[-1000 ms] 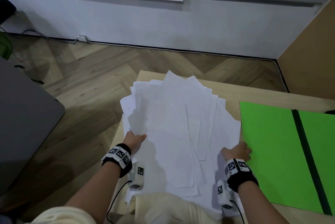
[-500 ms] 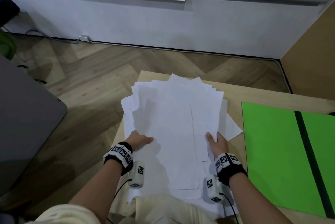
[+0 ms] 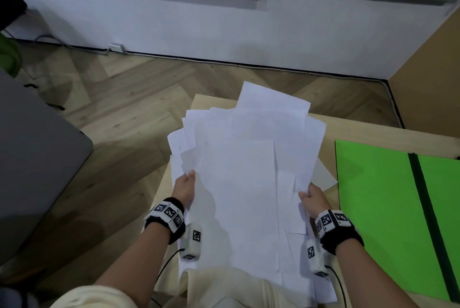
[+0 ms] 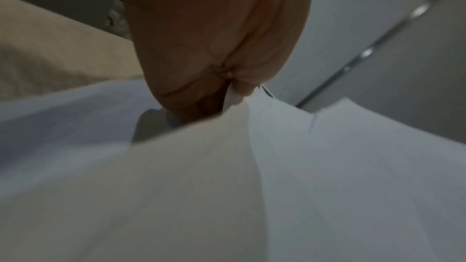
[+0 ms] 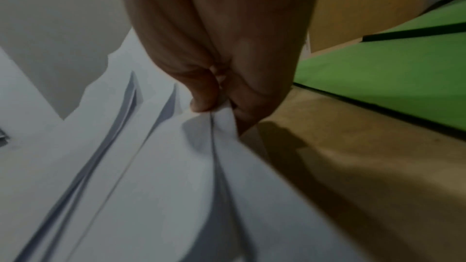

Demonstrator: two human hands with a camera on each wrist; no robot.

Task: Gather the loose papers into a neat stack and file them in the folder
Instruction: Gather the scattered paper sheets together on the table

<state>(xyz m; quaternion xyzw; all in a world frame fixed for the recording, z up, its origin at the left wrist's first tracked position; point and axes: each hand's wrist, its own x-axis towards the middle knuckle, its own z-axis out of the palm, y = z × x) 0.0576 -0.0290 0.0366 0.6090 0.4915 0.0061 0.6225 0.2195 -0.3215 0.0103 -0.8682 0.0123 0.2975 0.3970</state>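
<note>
Left hand [image 3: 185, 187] pinches the left edge of the papers [image 3: 249, 183], thumb on top, grip tight on the sheets. The pile is fanned and ragged, its far ends raised off the light wooden desk [image 3: 353, 131], near ends trailing toward the person's lap. Right hand [image 3: 314, 198] has its grip closed on the right edge, thumb over the sheets. Further right, the green folder [image 3: 378, 208] lies open and flat on the desk.

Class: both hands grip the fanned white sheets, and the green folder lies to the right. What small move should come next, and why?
Probably tap the papers square on the table: left hand and right hand pinch them, but the edges still splay unevenly, too untidy for the folder.
</note>
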